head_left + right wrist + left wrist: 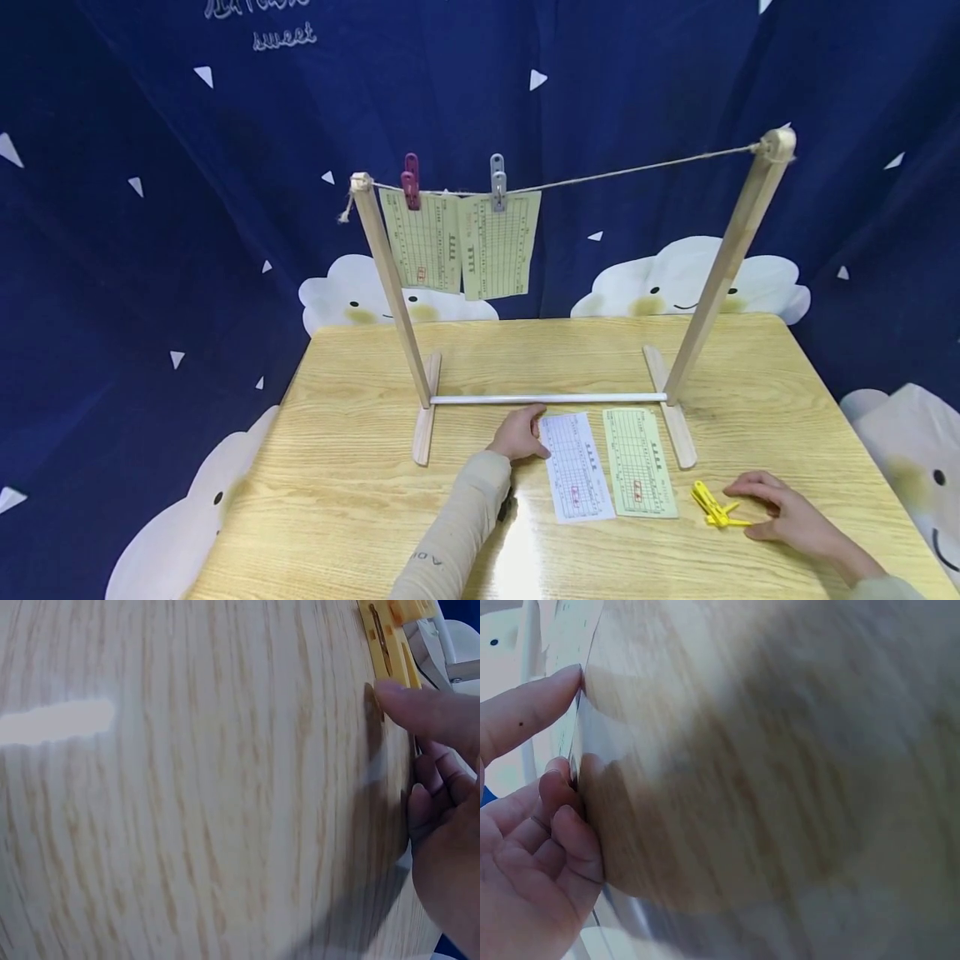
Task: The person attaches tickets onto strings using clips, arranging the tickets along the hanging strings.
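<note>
The beige left sleeve (465, 521) leads to the left hand (519, 433), its thumb and fingers apart at the edge of a white slip (576, 467). The right hand (791, 518), also spread, has its thumb touching a yellow clip (707, 500) on the tabletop (337, 500). Between the hands lies a green slip (640, 462); beyond them, a wooden rack's string (637, 172) carries two hung slips (431, 250) under red (411, 183) and grey (498, 183) clips.

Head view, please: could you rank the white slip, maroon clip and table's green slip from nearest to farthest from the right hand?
1. Green slip, on the table, left
2. White slip, further left
3. Maroon clip, high at far left
</note>
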